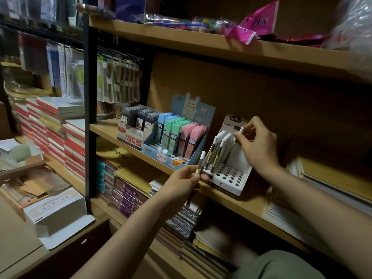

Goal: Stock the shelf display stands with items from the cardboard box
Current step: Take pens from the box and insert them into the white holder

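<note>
- Head view: the right hand (258, 144) is pinching a white-capped lead tube (237, 137) between thumb and fingers, and it is holding it over the back rows of the white display stand (231, 179), which is standing on the middle wooden shelf (106, 127).
- The left hand (181, 183) is holding another tube (200, 164) upright, with the fingers curled round its lower part, just beside the front left corner of the stand.
- I judge the stocking as only partly done: about a dozen tubes are standing in the back left holes, while most of the front and right holes are showing empty.
- The cardboard box itself I cannot identify with certainty; an open white carton (54, 210) is lying on the low surface at the left, well apart from the stand.
- Beside the stand, the blue rabbit display (177, 135) is looking already full with blue, green and pink cases, and the grey refill display (134, 125) next to it as well.
- Readable writing: "100" and "HB 0.7" on the grey display, "HB" on the label of the tube in the left hand, and "PEN" on the pink packet (261, 21) on the top shelf.
- The header card of the white stand is carrying a red logo, but its letters are too small to read.
</note>
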The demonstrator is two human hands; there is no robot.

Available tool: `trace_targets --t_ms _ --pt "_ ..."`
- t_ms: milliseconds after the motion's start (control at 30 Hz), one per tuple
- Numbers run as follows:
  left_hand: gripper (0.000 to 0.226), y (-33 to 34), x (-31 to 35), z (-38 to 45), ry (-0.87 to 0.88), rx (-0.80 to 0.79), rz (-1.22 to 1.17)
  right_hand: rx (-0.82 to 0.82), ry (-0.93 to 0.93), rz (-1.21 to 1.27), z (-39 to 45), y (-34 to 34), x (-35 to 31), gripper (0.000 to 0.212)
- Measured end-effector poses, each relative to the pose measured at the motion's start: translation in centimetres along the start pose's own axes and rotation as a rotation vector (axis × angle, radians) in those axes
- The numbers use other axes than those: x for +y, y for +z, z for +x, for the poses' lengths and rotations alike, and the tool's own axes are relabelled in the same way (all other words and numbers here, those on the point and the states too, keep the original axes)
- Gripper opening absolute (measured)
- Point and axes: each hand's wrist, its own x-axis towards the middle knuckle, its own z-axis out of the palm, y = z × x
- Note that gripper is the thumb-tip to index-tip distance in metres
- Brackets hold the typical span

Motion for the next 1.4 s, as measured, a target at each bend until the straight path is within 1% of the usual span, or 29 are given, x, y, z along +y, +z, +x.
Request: trace_targets --t_ms 133,300,367,433,500,567,600,633,700,733,767,833,867,900,967,1000,1067,1100,1167,1233,1400 --pt "0.029 -0.2 0.0 0.0 0.006 0.017 -0.029 0.005 -0.027 -0.039 -0.3 0.0 0.1 0.024" --pt "0.023 0.0 -0.3 -0.3 0.009 0.022 0.025 -0.051 0.038 -0.149 -0.1 0.8 0.2 0.019" --pt "0.023 0.1 -0.4 -0.2 0.014 0.028 0.008 -0.047 0.047 -0.165 -0.2 1.2 0.4 0.018" --pt "0.021 0.0 -0.5 -0.2 0.031 0.035 -0.013 -0.084 0.069 -0.183 -0.3 1.3 0.3 0.017" --pt "0.019 0.1 -0.4 -0.2 0.058 0.04 -0.003 -0.096 0.116 -0.181 -0.4 0.8 0.0 0.011" --pt "0.018 0.2 -0.3 -0.3 0.095 0.038 0.007 -0.035 0.121 -0.111 -0.8 0.2 -0.8 0.01" --pt "0.018 0.3 -0.2 -0.3 0.112 0.036 0.005 -0.007 0.106 -0.039 -1.2 -0.2 -1.2 0.012" --pt "0.018 0.5 -0.1 -0.3 0.128 0.031 0.001 -0.013 0.097 0.065 -1.7 -0.5 -1.8 0.012" --pt "0.017 0.9 0.1 -0.4 0.155 0.016 -0.001 -0.149 0.127 0.287 -3.1 -0.8 -3.2 0.015" --pt "0.017 1.1 0.2 -0.5 0.163 0.002 0.0 -0.224 0.138 0.347 -3.8 -0.7 -3.8 0.02" --pt "0.017 1.3 0.3 -0.6 0.168 -0.018 -0.005 -0.269 0.131 0.362 -4.4 -0.6 -4.2 0.024" --pt "0.017 1.8 0.5 -0.7 0.178 -0.046 -0.003 -0.278 0.087 0.327 -4.9 -0.4 -4.5 0.026" --pt "0.017 2.0 0.5 -0.8 0.199 -0.035 0.041 -0.267 0.076 0.323 -4.9 -0.6 -4.6 0.025" --pt "0.017 2.1 0.4 -0.7 0.244 0.005 0.145 -0.255 0.08 0.337 -4.6 -1.0 -4.5 0.024" --pt "0.023 1.8 -0.1 -0.4 0.386 0.114 0.52 -0.199 0.095 0.332 -3.4 -2.1 -3.8 0.025" --pt "0.03 1.5 -0.5 -0.2 0.457 0.136 0.729 -0.151 0.079 0.277 -2.6 -2.8 -3.4 0.025" --pt "0.044 1.1 -1.5 0.2 0.536 0.104 1.045 -0.059 0.02 0.134 -1.3 -3.7 -2.6 0.022" --pt "0.049 1.0 -2.1 0.3 0.521 0.075 1.144 -0.03 -0.008 0.088 -1.0 -3.7 -2.3 0.02" --pt "0.053 1.0 -3.1 0.6 0.46 0.035 1.282 -0.011 -0.051 0.054 -0.8 -3.3 -1.7 0.017" --pt "0.055 0.9 -3.8 0.9 0.428 0.016 1.364 -0.016 -0.076 0.048 -1.1 -2.3 -1.2 0.015" --pt "0.056 0.6 -4.3 1.2 0.411 -0.006 1.387 -0.012 -0.058 0.056 -1.5 -1.4 -0.7 0.012"
